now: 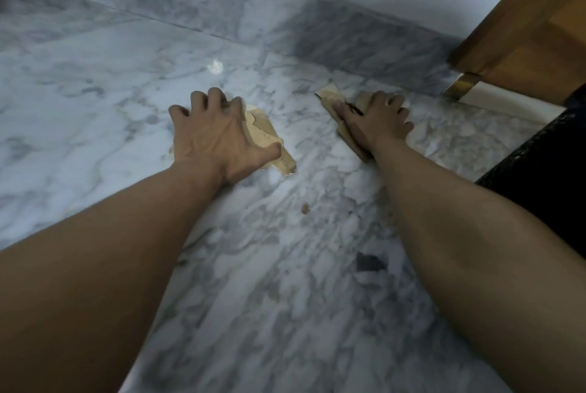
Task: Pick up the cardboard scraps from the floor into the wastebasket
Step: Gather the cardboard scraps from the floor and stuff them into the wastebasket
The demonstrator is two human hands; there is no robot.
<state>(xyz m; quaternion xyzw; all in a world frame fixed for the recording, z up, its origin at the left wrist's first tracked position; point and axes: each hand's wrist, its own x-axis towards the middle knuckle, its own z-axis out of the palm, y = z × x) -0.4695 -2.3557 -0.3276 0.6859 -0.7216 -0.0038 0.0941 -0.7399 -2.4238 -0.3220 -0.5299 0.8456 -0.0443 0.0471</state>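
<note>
Both my arms reach down to a grey-white marble floor [95, 81]. My left hand [215, 135] lies over a pale torn cardboard scrap [269, 142], fingers curled and thumb pressed on its edge. My right hand [374, 123] lies on a stack of brown cardboard scraps [329, 97], with the thumb over the top piece and the fingers closed around the far side. A tiny cardboard crumb [305, 208] sits on the floor between my forearms. At the right edge a black mesh wastebasket [545, 170] shows in part.
A marble skirting [285, 18] runs along the white wall behind the scraps. A wooden furniture piece with a metal foot [461, 85] stands at the upper right, close to my right hand. Bare floor stretches to the left.
</note>
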